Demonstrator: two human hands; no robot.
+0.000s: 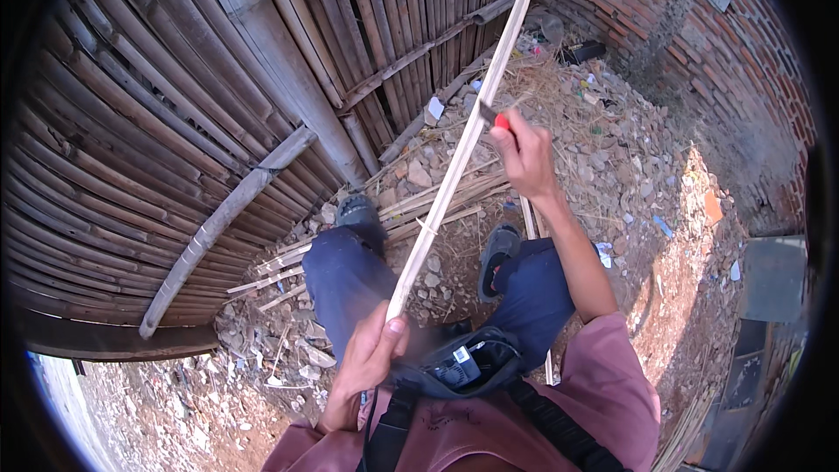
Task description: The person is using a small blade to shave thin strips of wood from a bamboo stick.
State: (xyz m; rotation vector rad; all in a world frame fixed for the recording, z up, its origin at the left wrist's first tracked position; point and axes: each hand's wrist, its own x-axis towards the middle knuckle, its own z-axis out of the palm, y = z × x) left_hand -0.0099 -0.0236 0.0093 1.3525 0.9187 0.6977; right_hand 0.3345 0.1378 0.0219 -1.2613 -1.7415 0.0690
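Observation:
A long pale bamboo strip (459, 163) slants up and away from my lap toward the top of the view. Its near end is gripped in my left hand (370, 351), thumb along the top. Farther up, my right hand (527, 153) is closed round the red handle of a knife (500, 121). The dark blade lies against the strip's right edge. A small sliver curls off the strip partway between my hands. The strip's far end runs out of the picture.
Split bamboo strips (437, 210) lie on rubble between and beyond my shoes. A bamboo-slat wall (131, 149) rises at the left, and a brick wall (743, 44) curves round the far right. A black open pouch (472, 363) sits at my waist. Dark panels (773, 280) stand at the right.

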